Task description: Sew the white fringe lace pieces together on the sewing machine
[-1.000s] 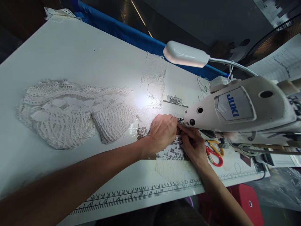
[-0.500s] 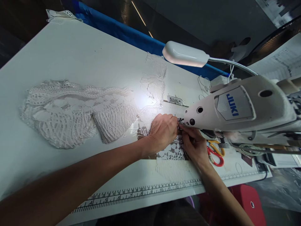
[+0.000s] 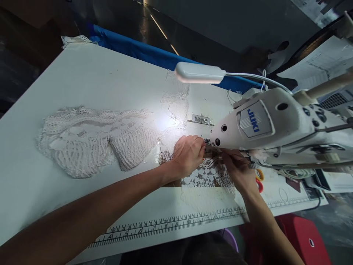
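Left hand is curled, knuckles up, over the lace, just beside the needle area of the sewing machine; fingertips are hidden, so its hold cannot be told. Right hand is bent at the lace's opposite side, partly beneath the machine head; its grip cannot be confirmed. Lace lies between both hands, extending toward the ruler scale.
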Tool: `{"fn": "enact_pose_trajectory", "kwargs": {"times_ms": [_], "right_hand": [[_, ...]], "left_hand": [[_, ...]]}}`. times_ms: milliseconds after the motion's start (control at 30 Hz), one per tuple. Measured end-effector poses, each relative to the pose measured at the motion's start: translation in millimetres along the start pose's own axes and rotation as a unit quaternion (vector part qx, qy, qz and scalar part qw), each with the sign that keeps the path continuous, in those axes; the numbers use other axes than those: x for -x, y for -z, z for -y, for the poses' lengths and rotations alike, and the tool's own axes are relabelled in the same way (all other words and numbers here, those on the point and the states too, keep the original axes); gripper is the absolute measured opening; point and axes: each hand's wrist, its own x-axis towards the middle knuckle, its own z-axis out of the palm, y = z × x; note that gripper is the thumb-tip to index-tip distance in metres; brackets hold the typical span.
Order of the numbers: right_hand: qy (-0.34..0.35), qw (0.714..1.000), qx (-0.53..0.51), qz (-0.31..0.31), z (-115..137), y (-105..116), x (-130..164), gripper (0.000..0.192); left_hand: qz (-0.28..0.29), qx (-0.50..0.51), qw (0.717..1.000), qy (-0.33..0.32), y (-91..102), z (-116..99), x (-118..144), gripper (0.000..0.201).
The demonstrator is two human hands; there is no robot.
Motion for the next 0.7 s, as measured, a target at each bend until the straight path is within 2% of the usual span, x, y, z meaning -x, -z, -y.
{"fn": "enact_pose_trajectory", "kwargs": {"times_ms": [100, 233, 433, 700], "right_hand": [[-0.032, 0.999, 0.012, 0.01, 5.3, 3.6, -2.2, 0.026], [-0.04, 0.998, 0.024, 0.043, 4.4, -3.6, -14.8, 0.03], [-0.01, 0.986, -0.047, 0.161, -7.8, -18.3, -32.4, 0.03], [0.0, 0.982, -0.072, 0.177, -16.8, -24.0, -42.2, 0.025]], "left_hand": [[-0.001, 0.01, 1.0, 0.006, 0.6, -0.1, 0.5, 0.022], [-0.002, 0.012, 1.0, 0.009, 0.2, -0.8, 0.7, 0.022], [-0.012, 0.021, 0.999, 0.029, -0.5, -0.9, -0.7, 0.02], [-0.004, 0.016, 0.999, 0.045, 2.0, -3.5, -1.6, 0.015]]}}
